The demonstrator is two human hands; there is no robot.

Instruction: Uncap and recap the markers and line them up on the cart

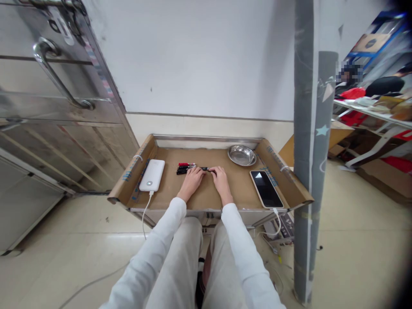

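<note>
My left hand [192, 181] and my right hand [221, 181] lie close together over the middle of the cardboard-lined tray table. Between their fingertips runs a thin black pen [205, 168], held roughly level, with fingers pinched at each end. Much of its length is covered by my fingers. Just left of and behind my left hand is a small group of pens lying side by side: black pens [181, 171] and a red pen [184, 164]. The left hand partly covers their right ends.
At the tray's left lies a white power bank [152, 175] with a white cable. A round metal bowl [242, 155] sits at the back right, and a phone [266, 189] on a cable lies in front of it. Raised cardboard sides [131, 171] border the tray. A grey pillar [305, 171] stands at right.
</note>
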